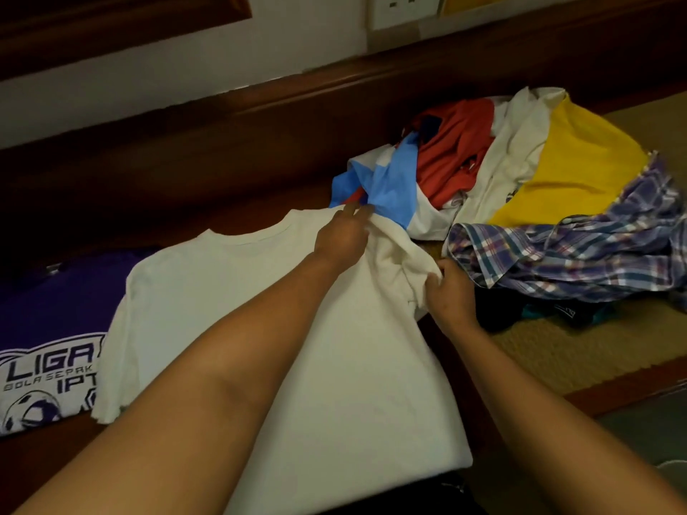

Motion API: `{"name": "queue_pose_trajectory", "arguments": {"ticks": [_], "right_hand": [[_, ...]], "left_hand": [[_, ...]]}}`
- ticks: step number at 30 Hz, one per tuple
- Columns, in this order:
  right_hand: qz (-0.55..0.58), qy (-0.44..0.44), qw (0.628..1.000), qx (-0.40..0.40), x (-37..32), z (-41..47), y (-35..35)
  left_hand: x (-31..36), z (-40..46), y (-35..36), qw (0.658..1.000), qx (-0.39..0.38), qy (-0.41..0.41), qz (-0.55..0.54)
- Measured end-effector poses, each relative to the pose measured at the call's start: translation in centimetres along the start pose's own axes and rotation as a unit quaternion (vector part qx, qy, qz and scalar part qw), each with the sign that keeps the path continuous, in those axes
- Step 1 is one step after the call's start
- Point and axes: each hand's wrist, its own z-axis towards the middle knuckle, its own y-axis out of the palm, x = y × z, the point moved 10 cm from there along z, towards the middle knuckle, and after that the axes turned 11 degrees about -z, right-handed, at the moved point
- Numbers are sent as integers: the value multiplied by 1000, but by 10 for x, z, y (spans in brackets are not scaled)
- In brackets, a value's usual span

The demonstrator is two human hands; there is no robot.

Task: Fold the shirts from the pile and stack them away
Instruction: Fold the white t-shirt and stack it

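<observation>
A white T-shirt (230,310) lies spread flat in front of me, collar pointing away. My left hand (344,236) grips its right shoulder near the collar. My right hand (451,295) pinches the bunched right sleeve at the shirt's edge. To the right lies the pile of shirts (520,172): blue, red, cream, yellow and a plaid one (580,254) on the near side. A purple shirt (52,328) with white print lies flat at the left, partly under the white shirt's left sleeve.
A dark wooden ledge (223,143) and a wall run along the back, with a wall socket (401,9) above. A woven mat (557,347) lies under the pile at the right. Dark clothing (550,314) sits beneath the plaid shirt.
</observation>
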Motion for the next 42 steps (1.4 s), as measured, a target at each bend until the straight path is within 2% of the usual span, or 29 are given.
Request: {"name": "queue_pose_trajectory", "arguments": {"ticks": [5,9,12,17,21,24,28,30,33,35,37,39,42], "right_hand": [[117,15,992,52,1,7,-34],[128,-26,987,96,-11,37,-80],[97,-2,993,72,-9,70,-99],[1,-11,998,69,-6,70,-104],[-139,-65,982,110,-16,20,-77],[-154,-177,967,102,-65,-18,-36],[-106,-287,952,-18,-160,-55,36],[-108,-333,932,-99,-212,-75,79],[-103,-411,894,-146,-289,-110,131],[-110,-450,872,-159,-334,-134,161],[-125,-476,855,-165,-371,-157,189],[-144,-500,837,-169,-402,-177,215],[-188,-542,801,-169,-439,-203,251]], "left_hand": [[5,15,-10,1000,11,6,21],[9,30,-29,998,60,7,-21],[17,42,-43,996,83,-1,-30],[1,42,-23,994,49,-32,-95],[-22,-7,-25,978,114,-47,-165],[-69,-72,-40,962,188,-99,-168],[-152,-178,-80,923,309,-184,-138],[-189,-231,-105,897,366,-225,-108],[-247,-305,-135,843,425,-322,-80],[-288,-350,-137,802,425,-409,-91],[-320,-381,-131,780,404,-463,-117],[-340,-396,-120,787,363,-483,-127],[-355,-396,-112,820,328,-447,-142]]}}
